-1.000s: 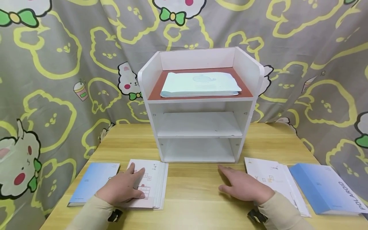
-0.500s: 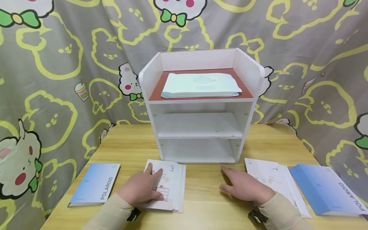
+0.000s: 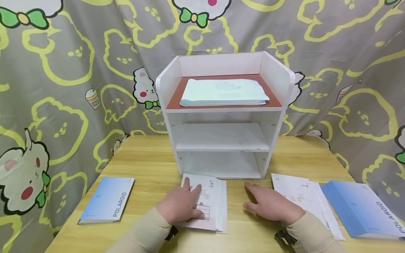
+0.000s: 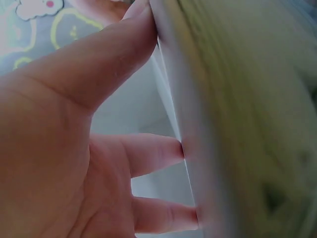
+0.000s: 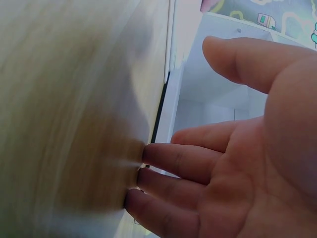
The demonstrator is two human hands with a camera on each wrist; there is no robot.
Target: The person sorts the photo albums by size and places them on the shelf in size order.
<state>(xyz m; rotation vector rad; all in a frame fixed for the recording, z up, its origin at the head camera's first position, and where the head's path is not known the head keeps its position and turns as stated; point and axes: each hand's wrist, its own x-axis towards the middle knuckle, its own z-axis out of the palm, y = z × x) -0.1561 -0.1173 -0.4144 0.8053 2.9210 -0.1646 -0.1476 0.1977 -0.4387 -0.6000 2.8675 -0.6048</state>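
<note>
The wooden tabletop (image 3: 145, 158) carries a white shelf unit (image 3: 221, 137); the thick blue POLAROID book (image 3: 364, 211) lies far right, just beside the right booklet stack (image 3: 305, 198); the slim blue POLAROID book (image 3: 109, 198) lies near the left edge, a broad stretch of wood separating it from the left booklet stack (image 3: 209, 202), whose far edge sits close by the shelf's front base, contact unclear; the left hand (image 3: 181, 203), fingers spread, presses this stack; the right hand (image 3: 272, 203), fingers straight, thumb apart, touches wood in the gap between stacks.

A wood-grained table (image 3: 148, 154) bears a white shelf unit (image 3: 223, 150), two paper stacks (image 3: 216, 207) (image 3: 312, 202) and two blue POLAROID books (image 3: 107, 198) (image 3: 362, 209).
</note>
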